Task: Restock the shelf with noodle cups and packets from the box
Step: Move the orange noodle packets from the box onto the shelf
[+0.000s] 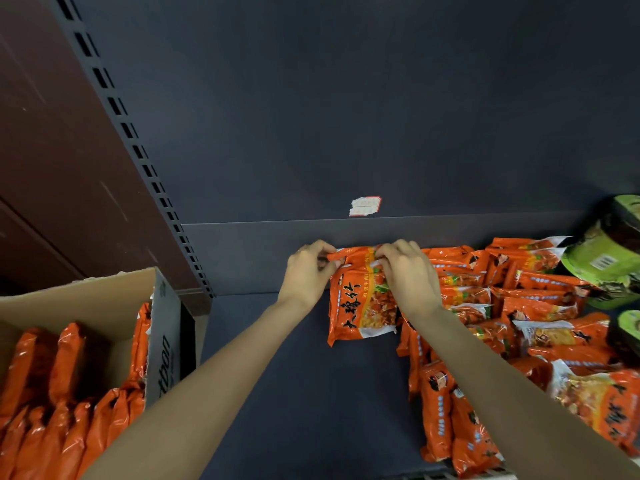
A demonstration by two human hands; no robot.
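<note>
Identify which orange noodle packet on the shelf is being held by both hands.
The face-up orange noodle packet lying alone, left of the pile: the left hand and right hand pinch its top edge.

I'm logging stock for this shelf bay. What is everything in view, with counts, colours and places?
noodle packet: one, orange, lying flat on the shelf, held at its far end
noodle packets: many, orange, piled on the shelf's right side
noodle cups: at least two, green, far right
box: one, brown cardboard, left, holding orange packets
shelf: one, dark grey
label: one, white and red, back panel
left hand: pinches the packet
right hand: pinches the packet
</note>
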